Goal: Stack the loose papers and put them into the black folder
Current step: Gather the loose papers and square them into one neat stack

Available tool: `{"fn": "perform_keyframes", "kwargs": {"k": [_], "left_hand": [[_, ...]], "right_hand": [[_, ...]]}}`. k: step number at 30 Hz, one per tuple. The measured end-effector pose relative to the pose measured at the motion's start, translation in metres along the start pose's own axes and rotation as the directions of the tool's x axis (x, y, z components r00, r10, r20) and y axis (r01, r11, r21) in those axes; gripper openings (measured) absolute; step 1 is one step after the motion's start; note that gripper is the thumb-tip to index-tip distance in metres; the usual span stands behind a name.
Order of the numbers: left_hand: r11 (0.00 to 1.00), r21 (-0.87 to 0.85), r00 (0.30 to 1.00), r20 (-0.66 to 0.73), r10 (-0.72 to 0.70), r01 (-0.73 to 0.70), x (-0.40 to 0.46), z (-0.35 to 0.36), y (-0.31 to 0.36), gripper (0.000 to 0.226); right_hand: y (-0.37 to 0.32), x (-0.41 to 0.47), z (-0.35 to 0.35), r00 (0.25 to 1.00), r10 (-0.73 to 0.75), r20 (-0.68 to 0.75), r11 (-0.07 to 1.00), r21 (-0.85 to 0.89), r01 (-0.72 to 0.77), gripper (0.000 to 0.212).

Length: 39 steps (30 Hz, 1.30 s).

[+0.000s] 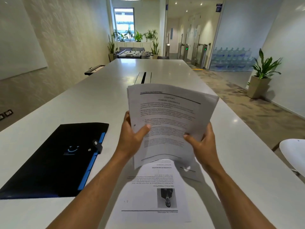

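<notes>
I hold a stack of printed papers (168,119) up off the table with both hands. My left hand (132,138) grips its left edge, thumb on the front page. My right hand (201,144) grips the lower right edge. The sheets are unevenly aligned, with edges fanning out at the top and right. One more printed sheet (153,194), bearing a small photo, lies flat on the table below the stack, between my forearms. The black folder (56,161) with blue tabs and a snap strap lies shut on the table to my left.
The long white table (102,103) runs away from me, with a cable slot (143,77) in its middle. A white chair (293,154) stands at the right edge. Potted plants, a foosball table and stacked water bottles stand far off.
</notes>
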<state>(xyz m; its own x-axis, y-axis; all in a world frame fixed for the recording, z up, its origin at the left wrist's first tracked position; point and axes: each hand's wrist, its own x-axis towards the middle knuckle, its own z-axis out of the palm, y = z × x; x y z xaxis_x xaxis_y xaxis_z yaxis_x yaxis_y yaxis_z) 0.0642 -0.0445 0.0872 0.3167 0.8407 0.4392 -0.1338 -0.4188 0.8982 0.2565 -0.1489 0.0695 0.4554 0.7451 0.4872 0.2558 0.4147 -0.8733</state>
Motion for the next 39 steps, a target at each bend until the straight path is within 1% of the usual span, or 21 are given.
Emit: {"fn": "perform_keyframes", "kwargs": {"k": [3, 7, 10, 13, 15, 17, 21, 24, 26, 28, 29, 31, 32, 33, 35, 37, 39], "left_hand": [[1.000, 0.003, 0.998, -0.057, -0.026, 0.026, -0.004, 0.003, -0.005, 0.047], [0.997, 0.037, 0.985, -0.155, 0.074, -0.069, 0.001, 0.004, 0.006, 0.038], [0.994, 0.032, 0.976, -0.192, 0.104, -0.100, 0.002, 0.002, 0.006, 0.037], [0.999, 0.028, 0.981, -0.188, 0.036, -0.031, -0.007, 0.003, -0.006, 0.040], [1.000, 0.015, 0.982, -0.191, -0.011, 0.014, -0.014, 0.005, -0.013, 0.041], [1.000, -0.007, 0.980, -0.199, -0.021, 0.020, -0.016, 0.007, -0.017, 0.043], [1.000, 0.011, 0.974, -0.226, -0.003, 0.006, -0.012, 0.011, -0.016, 0.048], [0.999, 0.031, 0.968, -0.251, -0.020, 0.029, -0.009, 0.009, -0.015, 0.041], [0.992, 0.069, 0.957, -0.277, -0.080, 0.103, -0.007, 0.003, -0.016, 0.035], [0.956, 0.179, 0.939, -0.294, -0.175, 0.234, -0.005, -0.004, -0.020, 0.032], [0.907, 0.280, 0.926, -0.304, -0.226, 0.314, -0.006, -0.008, -0.024, 0.034], [0.744, 0.511, 0.899, -0.315, -0.305, 0.432, -0.011, -0.014, -0.036, 0.046], [0.663, 0.587, 0.886, -0.324, -0.333, 0.464, -0.016, -0.015, -0.041, 0.052], [0.613, 0.623, 0.874, -0.333, -0.355, 0.486, -0.021, -0.016, -0.045, 0.057], [0.594, 0.607, 0.848, -0.332, -0.413, 0.527, -0.032, -0.016, -0.051, 0.066], [0.588, 0.593, 0.831, -0.317, -0.457, 0.550, -0.039, -0.014, -0.056, 0.074], [0.570, 0.609, 0.826, -0.308, -0.472, 0.552, -0.044, -0.012, -0.057, 0.080]], "right_hand": [[0.007, -0.003, 0.008, 0.998, 0.013, -0.058, 1.000, -0.027, -0.015, 0.055], [0.001, 0.004, 0.013, 0.994, 0.013, -0.105, 1.000, 0.010, -0.012, 0.037], [0.000, 0.004, 0.012, 0.995, -0.006, -0.100, 1.000, -0.001, 0.006, 0.038], [0.012, -0.007, 0.013, 0.994, 0.050, -0.094, 0.998, -0.025, -0.053, 0.039], [0.020, -0.013, 0.015, 0.993, 0.080, -0.089, 0.997, 0.006, -0.080, 0.041], [0.023, -0.016, 0.019, 0.992, 0.091, -0.093, 0.996, 0.031, -0.088, 0.041], [0.022, -0.016, 0.025, 0.986, 0.105, -0.128, 0.994, 0.040, -0.101, 0.026], [0.020, -0.012, 0.020, 0.987, 0.084, -0.139, 0.996, -0.030, -0.088, 0.023], [0.021, -0.008, 0.013, 0.984, 0.111, -0.140, 0.991, -0.062, -0.121, 0.021], [0.025, -0.004, 0.007, 0.965, 0.230, -0.127, 0.970, -0.050, -0.238, 0.024], [0.028, -0.004, 0.005, 0.947, 0.297, -0.121, 0.951, -0.054, -0.305, 0.027], [0.039, -0.007, 0.001, 0.904, 0.413, -0.114, 0.901, -0.092, -0.423, 0.030], [0.046, -0.010, 0.000, 0.880, 0.461, -0.113, 0.873, -0.116, -0.473, 0.029], [0.052, -0.013, -0.002, 0.855, 0.506, -0.116, 0.845, -0.131, -0.518, 0.029], [0.063, -0.021, -0.003, 0.810, 0.573, -0.127, 0.797, -0.144, -0.587, 0.029], [0.069, -0.025, -0.004, 0.792, 0.593, -0.143, 0.767, -0.198, -0.610, 0.029], [0.071, -0.028, -0.002, 0.791, 0.592, -0.153, 0.747, -0.265, -0.610, 0.027]]}}
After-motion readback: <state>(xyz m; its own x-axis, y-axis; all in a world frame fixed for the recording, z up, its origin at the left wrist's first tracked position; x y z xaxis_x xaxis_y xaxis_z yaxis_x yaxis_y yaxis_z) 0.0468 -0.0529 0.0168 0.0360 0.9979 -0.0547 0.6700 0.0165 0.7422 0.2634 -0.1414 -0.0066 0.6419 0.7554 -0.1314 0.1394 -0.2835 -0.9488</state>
